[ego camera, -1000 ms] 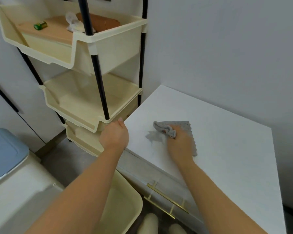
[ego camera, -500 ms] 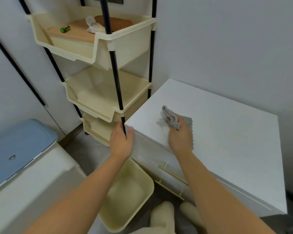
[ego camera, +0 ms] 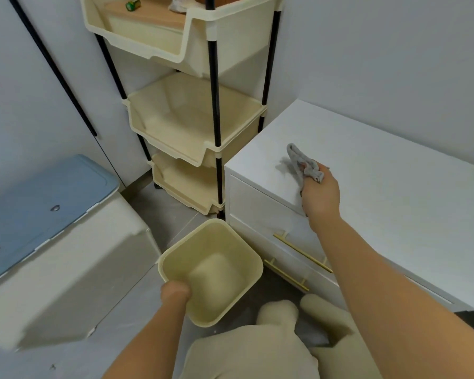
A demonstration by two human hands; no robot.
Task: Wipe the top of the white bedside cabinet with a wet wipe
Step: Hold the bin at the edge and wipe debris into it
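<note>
Your right hand pinches the crumpled grey wet wipe in a closed grip at the front edge of the white bedside cabinet's top, near its front-left corner; your left hand clasps the rim of the cream plastic bin on the floor

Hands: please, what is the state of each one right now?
Left hand: closed on the bin rim.
Right hand: closed, holding the grey wipe.
</note>
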